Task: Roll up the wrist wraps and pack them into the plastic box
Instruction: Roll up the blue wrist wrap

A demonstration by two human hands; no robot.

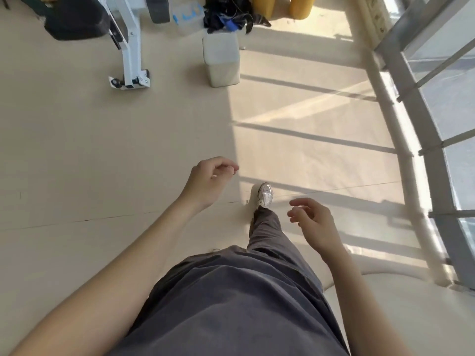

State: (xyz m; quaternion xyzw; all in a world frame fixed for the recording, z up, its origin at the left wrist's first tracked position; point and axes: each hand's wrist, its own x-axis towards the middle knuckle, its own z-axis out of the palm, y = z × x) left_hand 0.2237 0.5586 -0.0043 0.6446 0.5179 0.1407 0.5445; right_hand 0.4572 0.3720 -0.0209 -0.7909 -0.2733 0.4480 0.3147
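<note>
A heap of black wrist wraps [231, 14] with a blue piece lies on the floor at the top of the head view. Left of the heap stands a clear plastic box [186, 18] with blue clips. In front of the heap lies what looks like a translucent white lid or tub [221, 59]. Both hands hang in the air far short of these things. My left hand [209, 182] has loosely curled fingers and holds nothing. My right hand [314, 223] is relaxed with fingers spread, also holding nothing.
A white metal machine frame [129, 50] and a black padded seat [74, 20] stand at top left. Two yellow cylinders [281, 6] sit at the back. A glass wall with a grey railing [424, 104] runs down the right. My shoe [265, 195] steps forward on the beige floor.
</note>
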